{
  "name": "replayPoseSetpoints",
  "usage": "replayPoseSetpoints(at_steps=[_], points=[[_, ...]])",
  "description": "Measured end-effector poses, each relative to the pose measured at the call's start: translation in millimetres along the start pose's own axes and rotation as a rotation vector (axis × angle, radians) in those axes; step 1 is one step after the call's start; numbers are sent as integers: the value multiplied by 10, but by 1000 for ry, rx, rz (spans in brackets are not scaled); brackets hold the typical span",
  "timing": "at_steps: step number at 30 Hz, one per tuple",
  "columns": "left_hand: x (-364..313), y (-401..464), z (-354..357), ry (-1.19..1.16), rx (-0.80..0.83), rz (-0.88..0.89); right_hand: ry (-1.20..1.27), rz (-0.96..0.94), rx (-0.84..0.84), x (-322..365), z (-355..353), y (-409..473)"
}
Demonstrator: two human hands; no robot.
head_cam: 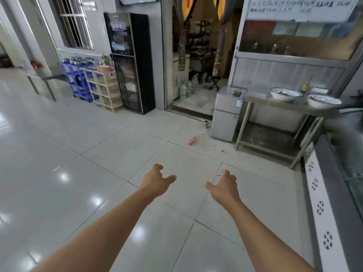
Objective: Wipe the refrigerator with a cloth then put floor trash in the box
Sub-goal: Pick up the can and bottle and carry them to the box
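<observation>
Both hands empty. Left hand (157,180) held out over bare floor tile, fingers loosely curled, gripping nothing. Right hand (224,185) likewise held out, thumb spread, fingers relaxed, gripping nothing.

Small silver refrigerator (225,114) standing at roughly 1 o'clock from the hands, well apart, just beside the steel table (282,103) and at the doorway's right edge. No cloth identified anywhere in view (small dark clutter on the refrigerator top too blurred to name). No box identified either.

Floor trash: red wrapper or bottle (193,140) lying at 12 o'clock from the hands, between them and the refrigerator, long axis running from 7 to 1 o'clock. Dark crumbs (214,146) scattered just beside it, toward the refrigerator foot.

Judged: wiping not yet begun; approach to the refrigerator pending. Right hand nearer the refrigerator; red item about midway, marginally closer to the right hand. Cloth to be located first.
</observation>
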State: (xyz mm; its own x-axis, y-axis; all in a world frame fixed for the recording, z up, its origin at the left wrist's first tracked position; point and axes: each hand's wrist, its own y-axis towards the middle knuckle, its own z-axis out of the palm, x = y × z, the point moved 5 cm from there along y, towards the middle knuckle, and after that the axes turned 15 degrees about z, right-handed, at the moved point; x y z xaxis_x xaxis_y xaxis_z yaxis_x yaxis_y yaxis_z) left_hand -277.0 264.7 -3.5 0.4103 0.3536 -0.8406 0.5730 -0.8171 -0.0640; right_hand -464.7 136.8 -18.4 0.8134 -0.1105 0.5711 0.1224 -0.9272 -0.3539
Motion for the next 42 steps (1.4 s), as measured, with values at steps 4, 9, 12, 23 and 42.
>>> replayPoseSetpoints(at_steps=[4, 9, 12, 23, 42], points=[[-79, 817, -25, 6, -4, -4, 5, -13, -2, 507, -32, 709], [-122, 2039, 4, 11, 17, 27, 0, -7, -23, 1136, 13, 1686], [-196, 2848, -6, -17, 35, 53, 5, 4, -40, 1549, 38, 2285], [-431, 5511, -53, 9, 120, 84, 8, 82, -61, 2947, 81, 4418], [-516, 9702, 100, 62, 140, -3, -23, 79, 0, 5157, 347, 8228]])
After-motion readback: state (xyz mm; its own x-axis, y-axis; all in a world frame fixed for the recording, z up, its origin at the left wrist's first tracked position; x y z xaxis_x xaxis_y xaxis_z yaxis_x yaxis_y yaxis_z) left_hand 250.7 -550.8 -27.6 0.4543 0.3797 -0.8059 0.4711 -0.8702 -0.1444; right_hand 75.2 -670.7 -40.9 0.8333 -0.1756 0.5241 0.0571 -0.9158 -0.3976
